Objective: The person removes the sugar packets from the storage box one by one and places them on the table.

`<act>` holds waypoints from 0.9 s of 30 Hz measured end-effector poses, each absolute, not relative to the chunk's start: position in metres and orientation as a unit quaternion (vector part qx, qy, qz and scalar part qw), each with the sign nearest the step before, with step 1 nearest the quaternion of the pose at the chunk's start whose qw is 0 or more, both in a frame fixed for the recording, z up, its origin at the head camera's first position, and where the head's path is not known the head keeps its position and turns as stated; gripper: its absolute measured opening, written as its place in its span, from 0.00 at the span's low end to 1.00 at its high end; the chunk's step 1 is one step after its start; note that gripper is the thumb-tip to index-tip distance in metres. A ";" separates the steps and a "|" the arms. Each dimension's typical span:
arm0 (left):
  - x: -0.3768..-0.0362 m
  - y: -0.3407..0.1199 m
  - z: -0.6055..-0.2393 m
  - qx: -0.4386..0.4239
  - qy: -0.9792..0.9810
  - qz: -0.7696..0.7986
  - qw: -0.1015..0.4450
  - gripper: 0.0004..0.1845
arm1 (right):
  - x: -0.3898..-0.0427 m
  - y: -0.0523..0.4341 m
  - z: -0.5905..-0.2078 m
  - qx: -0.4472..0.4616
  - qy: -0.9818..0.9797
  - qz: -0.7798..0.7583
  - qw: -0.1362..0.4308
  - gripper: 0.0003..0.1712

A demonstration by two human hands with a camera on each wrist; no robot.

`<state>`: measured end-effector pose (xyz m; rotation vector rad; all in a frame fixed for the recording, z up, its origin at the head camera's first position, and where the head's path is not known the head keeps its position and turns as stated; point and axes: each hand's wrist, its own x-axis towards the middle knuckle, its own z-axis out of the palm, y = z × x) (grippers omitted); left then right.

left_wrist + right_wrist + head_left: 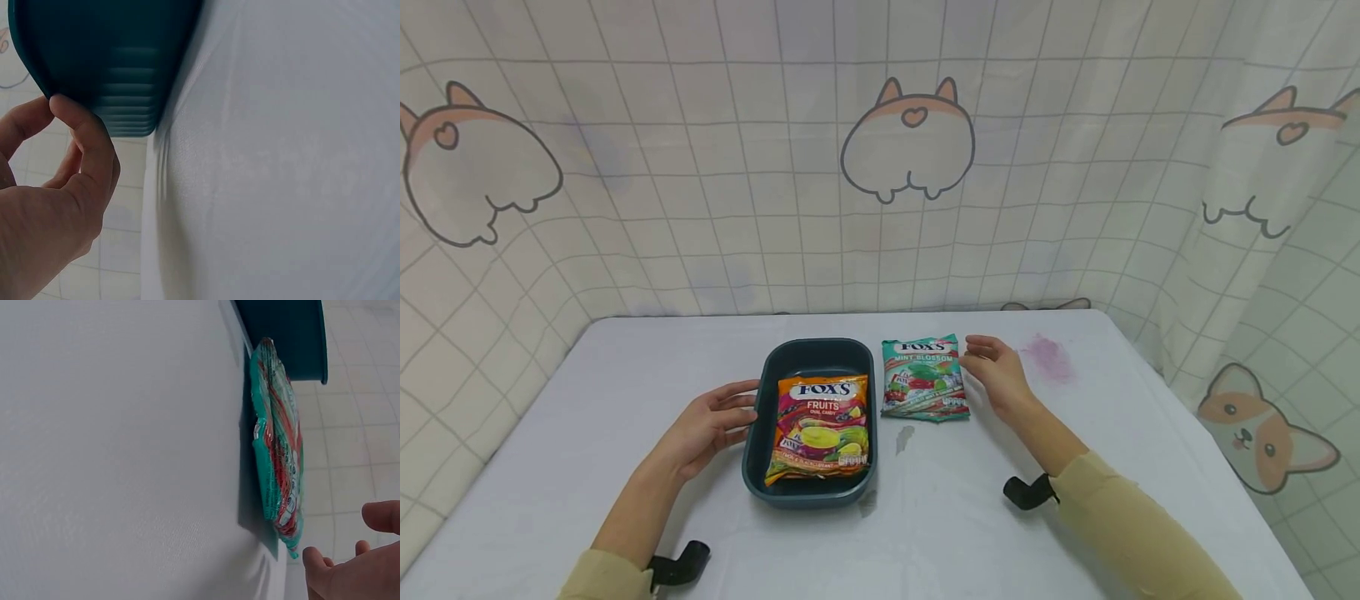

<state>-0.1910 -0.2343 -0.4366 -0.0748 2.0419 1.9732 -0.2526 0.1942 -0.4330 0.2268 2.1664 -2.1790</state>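
Note:
In the head view, a dark teal tub (808,502) stands on the table, with an orange bag of Fox's Fruits candy (820,425) lying in it. My left hand (718,425) is at the tub's left side. Its fingertips touch the rim (31,69), as the left wrist view shows, without curling over it. To the right of the tub lies a green bag of Fox's Mint Blossom candy (925,379), flat on the cloth. My right hand (1000,375) is beside that bag's right edge, fingers loosely bent. The right wrist view shows a small gap between them.
A white cloth (940,517) covers the table, with a pink stain (1049,358) at the right and grey marks (905,438) near the tub. A checked curtain (700,183) with corgi drawings hangs behind the table and along its sides.

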 end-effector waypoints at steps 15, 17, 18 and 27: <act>-0.192 -0.235 -0.438 -0.025 0.712 0.685 0.151 0.34 | -0.234 0.176 -0.413 0.013 0.708 -0.703 0.068 0.29; -0.192 -0.234 -0.438 -0.024 0.713 0.684 0.151 0.34 | -0.231 0.173 -0.411 0.000 0.705 -0.705 0.077 0.29; -0.192 -0.234 -0.438 -0.024 0.714 0.683 0.151 0.34 | -0.229 0.172 -0.410 -0.004 0.700 -0.709 0.083 0.28; -0.192 -0.234 -0.438 -0.026 0.716 0.681 0.151 0.34 | -0.218 0.155 -0.404 -0.029 0.694 -0.711 0.110 0.28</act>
